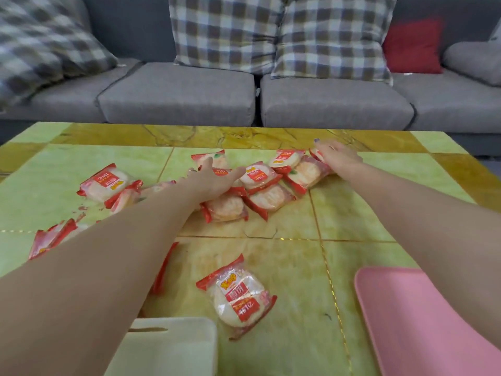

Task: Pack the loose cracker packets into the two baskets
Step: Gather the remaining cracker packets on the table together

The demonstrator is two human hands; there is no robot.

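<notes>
Reaching across the table (352, 213), the left hand (214, 180) lies with fingers straight on the cluster of cracker packets (260, 185) near the far edge, holding none. The right hand (336, 156) rests on the cluster's rightmost packet (315, 154) — its fingers blurred, grip unclear. More packets lie toward the left edge (105, 183), and one lone packet (238, 294) sits nearer the front. At the near edge stand two baskets — white (173, 346) on the left, pink (401, 316) on the right.
</notes>
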